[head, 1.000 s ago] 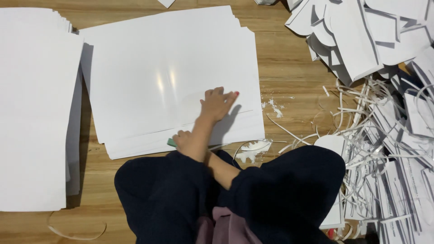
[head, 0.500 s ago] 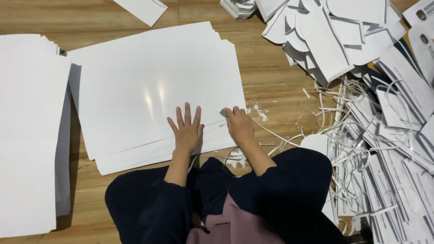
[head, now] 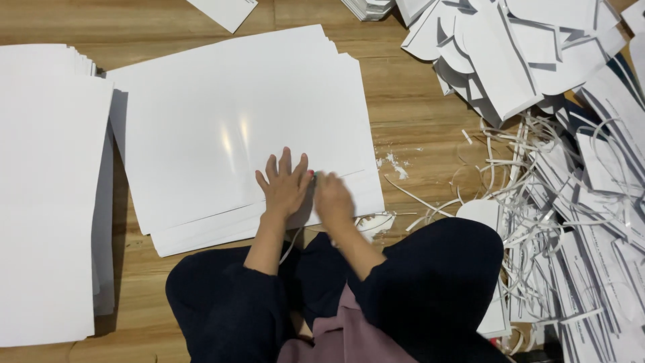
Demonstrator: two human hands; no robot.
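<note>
The left hand [head: 285, 186] lies flat with fingers spread on the stack of large glossy white card sheets [head: 235, 128] on the wooden floor [head: 416, 114], while the right hand [head: 334, 198], curled shut beside it, seems to grip a small greenish tool, too blurred to identify. The step appears to be working the stack's near edge; next calls for steady pinning. I count two sheet stacks, the second [head: 47, 195] just left, and one heap of white offcuts and strips [head: 571, 188] to the right.

The person wore dark navy trousers, loose and softly creased over both legs. A muted mauve-pink top showed at the near edge between them. Both forearms were bare, with no sleeve reaching them. The left hand [head: 285, 190] and right hand [head: 334, 199] carried no gloves, rings or watch.
</note>
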